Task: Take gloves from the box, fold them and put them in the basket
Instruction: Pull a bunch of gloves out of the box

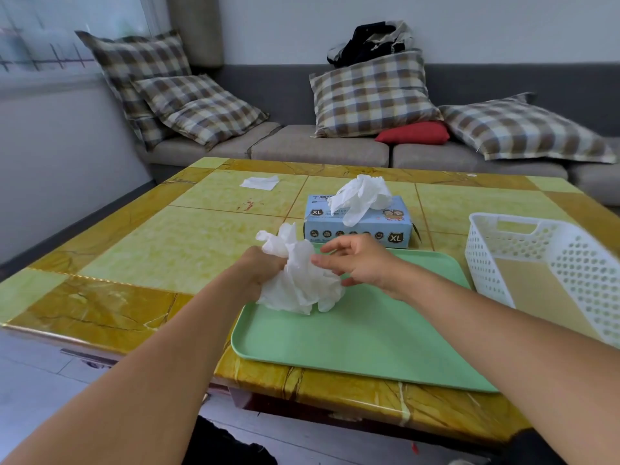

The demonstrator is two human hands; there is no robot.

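Fingers of the left hand (pixel 260 270) curl round a crumpled white disposable glove (pixel 298 280), gripping its bunched middle so that loose ends stick up above the fist and hang down below it. Those of the right hand (pixel 360 263) are loosely spread, and its thumb and forefinger touch the glove's right edge; whether they actually pinch it I cannot tell. The glove is held just above the near left part of a pale green rectangular plastic tray (pixel 369 333), which lies flat on a yellow and amber marble-patterned table (pixel 134 250). Just behind the tray stands a light blue cardboard glove box (pixel 359 229) marked XL, with another white glove (pixel 362 194) pulled partway out of its top opening and drooping over the front. To the right of the tray, near the table's edge, sits a white perforated plastic basket (pixel 550 260). A small white sheet (pixel 260 182) lies on the far left of the table. Beyond it is a grey sofa (pixel 318 149) with checked cushions (pixel 372 95) and one red cushion (pixel 414 133).
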